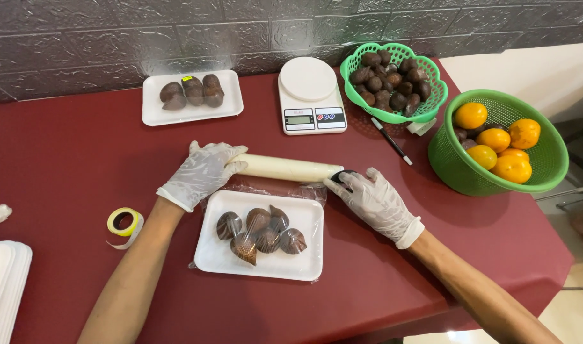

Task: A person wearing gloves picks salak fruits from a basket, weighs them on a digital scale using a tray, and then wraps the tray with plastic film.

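The person is wrapping a white foam tray point(261, 261) of brown scaly fruit point(261, 232) in clear film, and by my reading the step in hand is the drawing of film off the roll point(285, 167) across the tray. The tray is lying near the front edge of the desk point(62, 172), about midway along it, with the roll lying crosswise just behind it and a loose sheet of film point(266, 189) showing between the two. The left hand point(202, 173), gloved, is resting over the left end of the roll with its fingers curled onto it, so that grip is closing on the roll; the right hand point(375, 202), also gloved, is pressing at the right end, fingers laid flat around a dark end piece point(342, 175) (whether it truly grasps the roll I cannot tell). The next move, I judge, is calling for both hands working evenly, so the film is coming over the fruit taut and without wrinkles. A second tray point(192, 99) of the same fruit is sitting toward the back edge, beside a white kitchen scale point(309, 95); a yellow tape roll point(123, 223) is lying toward the left front.
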